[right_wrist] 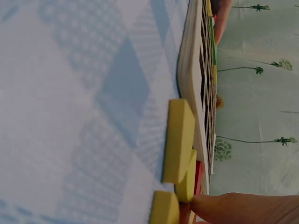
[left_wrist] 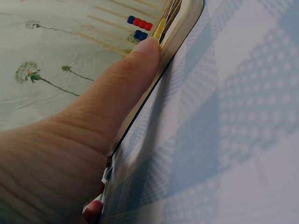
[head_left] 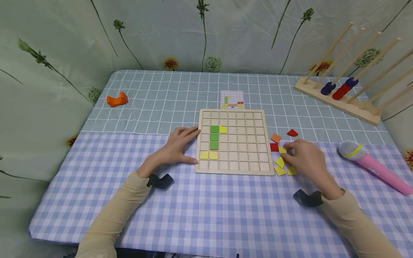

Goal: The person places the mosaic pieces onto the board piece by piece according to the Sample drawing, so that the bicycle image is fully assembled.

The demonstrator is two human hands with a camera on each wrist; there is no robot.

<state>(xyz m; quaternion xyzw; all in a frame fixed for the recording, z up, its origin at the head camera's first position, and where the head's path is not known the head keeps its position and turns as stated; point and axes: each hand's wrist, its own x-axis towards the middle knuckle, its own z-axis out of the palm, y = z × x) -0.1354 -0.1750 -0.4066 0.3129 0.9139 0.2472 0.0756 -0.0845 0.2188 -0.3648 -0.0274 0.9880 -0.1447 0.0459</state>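
A square wooden grid board (head_left: 237, 141) lies mid-table, holding three green square tiles (head_left: 214, 137) in a column and yellow quarter-circle tiles (head_left: 223, 129). My left hand (head_left: 177, 147) rests at its left edge, fingers and thumb spread and touching the rim. In the left wrist view the thumb (left_wrist: 117, 93) lies along the frame. Right of the board, my right hand (head_left: 304, 157) pinches a yellow quarter-circle tile (head_left: 282, 149) between thumb and index finger. Other yellow tiles (head_left: 280, 171) lie beside that hand, near a red square tile (head_left: 274, 147) and an orange tile (head_left: 276, 138).
A printed pattern card (head_left: 232, 98) lies behind the board. A red tile (head_left: 292, 133) sits farther back. A pink microphone (head_left: 377, 168) is at right, a wooden bead rack (head_left: 337, 100) at back right, an orange curved block (head_left: 117, 100) at back left.
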